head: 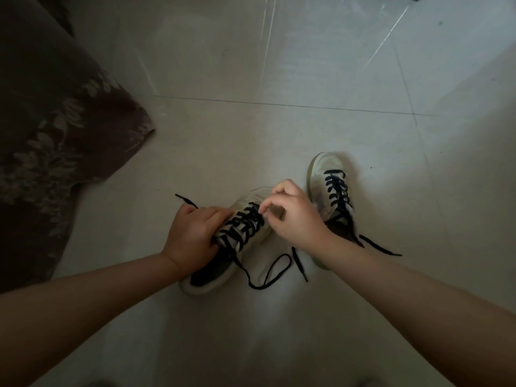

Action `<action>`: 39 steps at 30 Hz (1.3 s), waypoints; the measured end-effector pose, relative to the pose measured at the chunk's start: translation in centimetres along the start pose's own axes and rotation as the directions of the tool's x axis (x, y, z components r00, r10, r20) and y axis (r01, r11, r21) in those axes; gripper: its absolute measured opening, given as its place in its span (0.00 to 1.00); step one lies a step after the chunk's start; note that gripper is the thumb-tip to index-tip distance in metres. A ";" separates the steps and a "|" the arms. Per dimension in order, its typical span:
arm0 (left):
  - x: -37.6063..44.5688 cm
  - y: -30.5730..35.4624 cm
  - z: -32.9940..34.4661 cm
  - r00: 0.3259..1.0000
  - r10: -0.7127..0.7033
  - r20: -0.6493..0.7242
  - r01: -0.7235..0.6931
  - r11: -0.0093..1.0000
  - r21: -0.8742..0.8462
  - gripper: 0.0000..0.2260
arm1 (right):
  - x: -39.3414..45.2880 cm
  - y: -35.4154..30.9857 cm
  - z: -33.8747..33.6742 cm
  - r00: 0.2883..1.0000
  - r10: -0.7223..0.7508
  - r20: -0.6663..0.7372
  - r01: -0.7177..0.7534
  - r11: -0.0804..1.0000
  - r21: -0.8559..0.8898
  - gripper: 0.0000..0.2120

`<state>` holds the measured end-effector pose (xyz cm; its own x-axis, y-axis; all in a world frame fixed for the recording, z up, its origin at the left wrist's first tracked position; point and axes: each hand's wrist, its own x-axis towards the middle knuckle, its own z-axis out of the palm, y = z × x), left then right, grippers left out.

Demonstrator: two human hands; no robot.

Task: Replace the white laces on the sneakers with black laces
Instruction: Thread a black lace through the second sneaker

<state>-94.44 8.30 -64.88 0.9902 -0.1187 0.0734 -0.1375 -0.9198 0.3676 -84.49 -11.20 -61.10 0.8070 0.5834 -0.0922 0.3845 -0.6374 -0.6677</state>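
I have the near sneaker (223, 247) low in the middle of the frame, lying on the tiled floor (279, 129) with its toe pointing up and to the right and its heel toward the bottom. That long axis runs diagonally between my two hands, so each one works its own side of the eyelets.

My left hand (192, 236) is curled round the left flank of the shoe and also has one end of the black lace (243, 227) caught in it; that end pokes out past my knuckles toward the upper left. My right hand (293, 213) sits just right of the tongue, thumb and forefinger pinched together at the upper crossings of the lacing. I think they hold a strand there, though the dim light makes it hard to be sure.

The lace already criss-crosses the whole row, and its other end trails off the heel in a loose loop (268, 275) on the floor at lower centre. I see no white lace anywhere.

The second sneaker (332, 188) stands just beyond my right hand, toe toward the top of the frame, laced in black too, its ends loose on the floor to the right. A dark flowered cloth (55, 129) fills the left edge.

I judge the job nearly done: what remains is snugging the crossings from toe toward heel, and my right hand is the nearer one for that.
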 end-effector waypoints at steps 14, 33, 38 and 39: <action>0.1 0.0 0.4 0.999 0.034 -0.002 -0.034 0.999 0.031 0.18 | 2.2 -1.5 0.9 0.967 0.191 0.170 -0.145 0.957 -0.251 0.07; 0.3 0.3 0.5 0.999 0.016 0.030 -0.017 0.998 0.053 0.20 | 0.7 -1.7 -0.2 0.967 0.206 0.149 -0.168 0.958 -0.233 0.10; 0.3 0.5 0.4 0.999 0.026 0.024 -0.027 0.998 0.058 0.20 | 0.3 -2.7 0.8 0.964 0.262 0.056 -0.226 0.909 -0.351 0.09; 0.3 0.6 0.3 0.999 0.036 0.026 -0.038 0.997 0.065 0.20 | 0.3 -3.0 0.9 0.958 0.275 0.087 -0.217 0.886 -0.411 0.10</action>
<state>-94.18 7.62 -64.96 0.9848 -0.1620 0.0622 -0.1733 -0.9369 0.3035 -85.81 -8.68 -59.75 0.8396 0.4271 -0.3357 0.3497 -0.8978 -0.2678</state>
